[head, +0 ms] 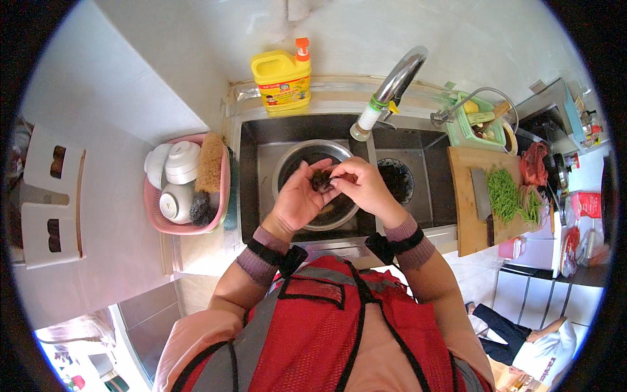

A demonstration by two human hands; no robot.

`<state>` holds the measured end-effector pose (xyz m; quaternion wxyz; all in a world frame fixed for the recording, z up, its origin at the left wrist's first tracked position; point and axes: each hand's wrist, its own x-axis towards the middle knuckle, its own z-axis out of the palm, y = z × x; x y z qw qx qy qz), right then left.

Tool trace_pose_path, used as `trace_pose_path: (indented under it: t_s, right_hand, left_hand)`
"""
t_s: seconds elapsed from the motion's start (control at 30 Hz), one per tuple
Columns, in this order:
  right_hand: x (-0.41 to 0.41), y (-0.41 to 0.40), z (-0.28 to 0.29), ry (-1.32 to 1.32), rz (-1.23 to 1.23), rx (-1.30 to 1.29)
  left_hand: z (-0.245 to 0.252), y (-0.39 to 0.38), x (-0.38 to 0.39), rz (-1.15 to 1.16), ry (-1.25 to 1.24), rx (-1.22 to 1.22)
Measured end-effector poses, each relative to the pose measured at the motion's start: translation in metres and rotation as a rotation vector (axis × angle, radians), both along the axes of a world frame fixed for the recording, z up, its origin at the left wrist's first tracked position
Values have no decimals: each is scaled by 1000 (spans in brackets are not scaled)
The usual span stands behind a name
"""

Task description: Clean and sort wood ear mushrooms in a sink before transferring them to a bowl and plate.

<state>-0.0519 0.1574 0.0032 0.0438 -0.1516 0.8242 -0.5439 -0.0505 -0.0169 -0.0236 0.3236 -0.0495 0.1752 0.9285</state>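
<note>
Over a round metal basin [280, 171] in the left bowl of a double sink, my left hand [301, 196] is palm up, with a small dark brown, wet-looking clump [321, 181] resting on its palm and fingers. What the clump is I cannot tell. My right hand [360, 186] pinches the clump's right side between thumb and fingertips. The basin holds dark water or contents, mostly hidden by my hands. Above and to the right hangs the chrome faucet [401, 68] with a white filter tip; no stream of water is visible.
At left, a pink basket [153, 215] holds white bowls and scrubbers. A yellow detergent jug [281, 83] stands behind the sink. At right lie a cutting board [465, 196], a cleaver [480, 193] and chopped green vegetables [503, 196]. Another person [529, 343] is at lower right.
</note>
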Motion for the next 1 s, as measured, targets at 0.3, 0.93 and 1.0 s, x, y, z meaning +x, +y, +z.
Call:
trace_pose_path:
  t_s: [0.3,0.93,1.0]
  right_hand:
    - [7,-13,19,-306,-13,-331]
    - [11,-21,1,-125,-86,-201]
    - [10,-19,-1,-158,-82,-220]
  left_hand:
    - [5,-14,10,30,73,-199]
    - [-1,-10,11,122,272,-580]
    - [-2,-8,11,138,209,-485]
